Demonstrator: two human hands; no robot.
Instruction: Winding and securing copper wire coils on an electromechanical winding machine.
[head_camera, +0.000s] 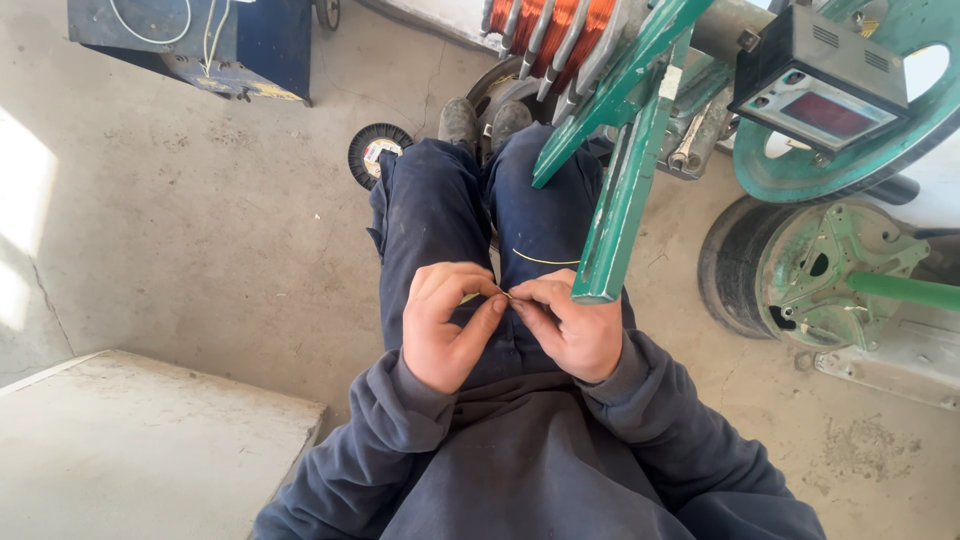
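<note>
Over my lap, both my hands meet fingertip to fingertip. My left hand (447, 325) is curled, thumb and forefinger pressed together on a thin yellowish wire (545, 261); my right hand (570, 325) pinches the same wire just beside it, so the two pinches nearly touch. The wire shows as a small pale tip between my fingers, and a longer stretch of it lies curved across my right thigh, just above my right hand, on my dark blue trousers (430, 210).

Right over my right hand hangs the lower end of a green metal arm (625, 190), part of a winding machine. Higher on that machine sits a spool wound with copper wire (555, 30), and to its right a small black counter box with a red display (820, 85) is fixed against a large green wheel (850, 170). Below the wheel stands a round green hub inside a black rim (800, 270).

Beyond my knees, near my shoes (483, 120), a small black reel (378, 152) lies on the concrete floor (200, 230). Farther left is a blue box with white cables (190, 40); a pale slab (140, 450) lies at my left side.
</note>
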